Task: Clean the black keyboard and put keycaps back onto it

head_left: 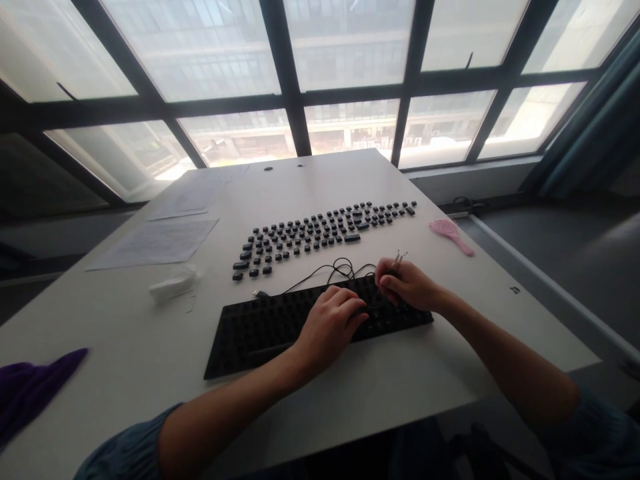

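Observation:
A black keyboard point(280, 327) lies on the white table in front of me, most of its keycaps off. My left hand point(333, 320) rests over its middle, fingers curled together; what they hold, if anything, is hidden. Above the keyboard's right part, my right hand point(403, 283) is closed on a small wire tool point(399, 257) whose thin prongs stick up. Beyond the keyboard, many loose black keycaps point(310, 233) are laid out in slanting rows. The keyboard's black cable point(343, 265) is coiled behind it.
A pink hairbrush point(450, 233) lies near the right edge. To the left are paper sheets point(155, 243), a crumpled white plastic bag point(173, 285) and a purple cloth point(40, 383). A small dark piece point(515, 290) sits at the far right. Windows stand behind the table point(150, 360).

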`<action>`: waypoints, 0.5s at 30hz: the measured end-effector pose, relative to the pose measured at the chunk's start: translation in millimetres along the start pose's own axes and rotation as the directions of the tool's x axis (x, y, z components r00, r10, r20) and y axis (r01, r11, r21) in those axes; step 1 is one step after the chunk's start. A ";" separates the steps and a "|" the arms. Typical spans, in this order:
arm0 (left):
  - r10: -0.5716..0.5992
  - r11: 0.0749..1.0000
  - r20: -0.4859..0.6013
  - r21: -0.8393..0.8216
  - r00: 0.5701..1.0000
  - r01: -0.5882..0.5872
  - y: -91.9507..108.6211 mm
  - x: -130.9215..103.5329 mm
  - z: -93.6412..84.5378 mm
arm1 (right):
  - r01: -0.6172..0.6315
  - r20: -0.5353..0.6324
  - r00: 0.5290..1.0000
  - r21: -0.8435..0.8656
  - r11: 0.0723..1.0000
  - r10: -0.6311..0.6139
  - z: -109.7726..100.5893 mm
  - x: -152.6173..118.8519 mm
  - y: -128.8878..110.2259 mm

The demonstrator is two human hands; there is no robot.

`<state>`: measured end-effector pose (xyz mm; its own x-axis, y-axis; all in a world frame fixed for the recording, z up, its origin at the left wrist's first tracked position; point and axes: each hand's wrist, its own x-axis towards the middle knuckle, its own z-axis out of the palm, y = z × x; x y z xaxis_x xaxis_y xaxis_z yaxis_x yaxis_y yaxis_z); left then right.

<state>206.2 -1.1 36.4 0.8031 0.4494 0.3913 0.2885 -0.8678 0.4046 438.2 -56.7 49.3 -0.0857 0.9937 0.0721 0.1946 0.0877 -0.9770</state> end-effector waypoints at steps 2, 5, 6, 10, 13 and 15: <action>0.018 0.999 0.052 0.027 0.998 -0.020 0.3 -3.3 1.4 | -0.011 0.075 0.997 -0.060 0.998 0.015 0.5 -2.7 -3.5; 0.026 0.998 0.098 0.054 0.995 -0.031 1.6 -7.1 2.7 | -0.026 0.132 0.990 -0.157 0.987 0.047 0.5 -5.7 -6.3; 0.025 0.998 0.106 0.055 0.994 -0.031 1.7 -7.7 2.8 | -0.040 0.132 0.989 -0.175 0.984 0.064 0.5 -6.4 -6.5; 0.028 0.999 0.126 0.032 0.992 -0.032 0.6 -8.1 3.4 | -0.083 0.121 0.986 -0.239 0.967 0.114 1.4 -8.6 -8.4; 0.026 0.999 0.127 0.017 0.992 -0.028 0.3 -8.2 4.2 | -0.099 0.134 0.980 -0.301 0.948 0.145 3.5 -10.2 -11.9; 0.022 1.000 0.126 0.015 0.992 -0.024 0.9 -8.2 4.6 | -0.092 0.138 0.980 -0.337 0.937 0.146 5.2 -10.8 -13.3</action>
<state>202.3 -6.5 29.8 0.8686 0.4001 0.2922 0.2771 -0.8812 0.3829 431.4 -69.0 60.5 -0.1908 0.9766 -0.0996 0.5197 0.0144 -0.8542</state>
